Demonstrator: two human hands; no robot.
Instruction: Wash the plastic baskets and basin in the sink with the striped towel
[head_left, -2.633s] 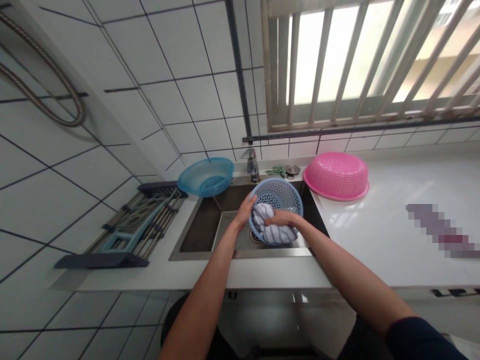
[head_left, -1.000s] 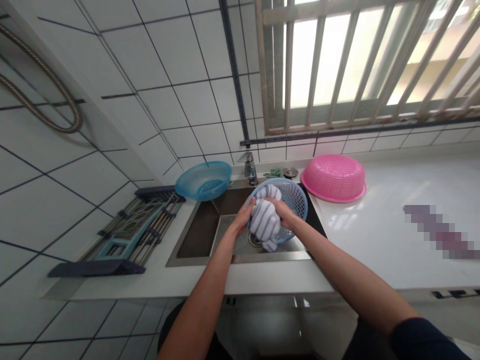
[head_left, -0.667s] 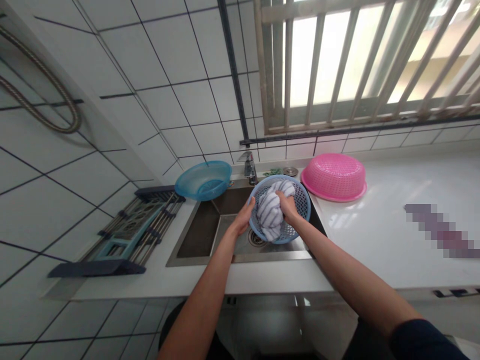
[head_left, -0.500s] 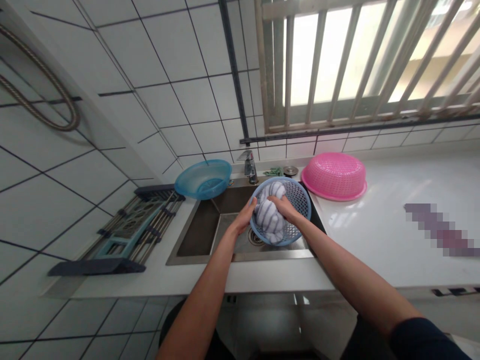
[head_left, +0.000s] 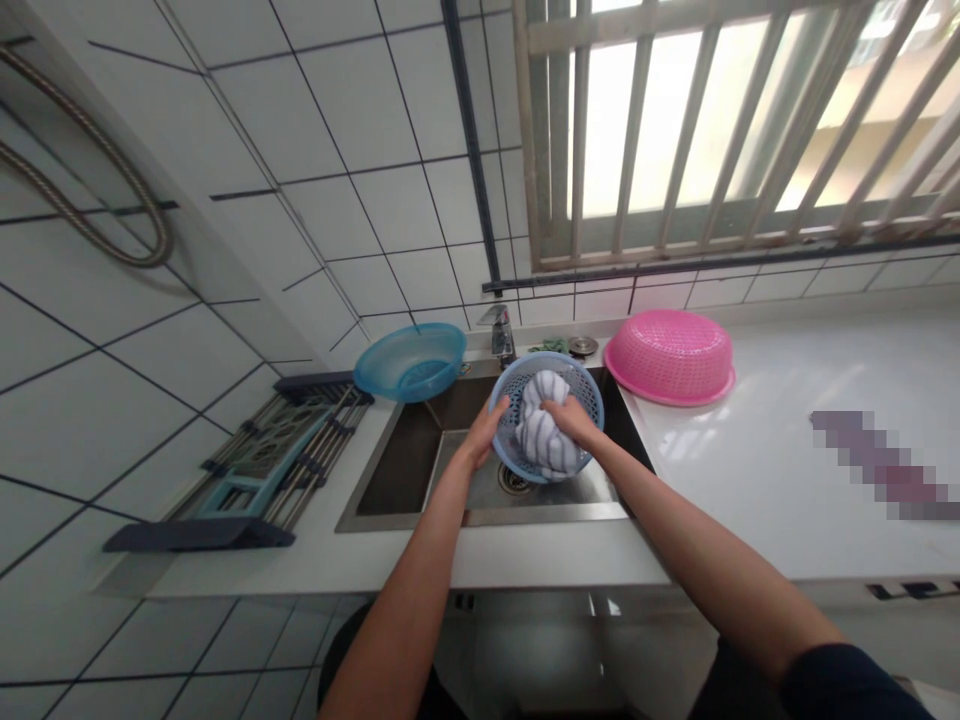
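A light blue plastic colander (head_left: 513, 385) is held over the steel sink (head_left: 397, 460), its open side toward me. My left hand (head_left: 486, 432) grips its left rim, thumb on the inside. Inside the colander my right hand (head_left: 571, 420) is closed on a bunched white cloth with grey stripes (head_left: 546, 440). The cloth presses against the colander's inner wall. Below the colander's lower left edge, the drain (head_left: 513, 478) partly shows. Most of the right fingers are buried in the cloth.
Behind the sink stands a chrome faucet (head_left: 501, 335). A blue basin (head_left: 411, 362) tilts at the sink's back left corner. To the right, a pink basket (head_left: 670, 357) lies upside down on the counter. A folded rack (head_left: 259, 465) lies at left. A green scrubber (head_left: 551, 346) sits beside a drain strainer (head_left: 583, 346).
The colander has shifted slightly left. The cloth has moved from the colander's left side toward its middle and right, along with my right hand.
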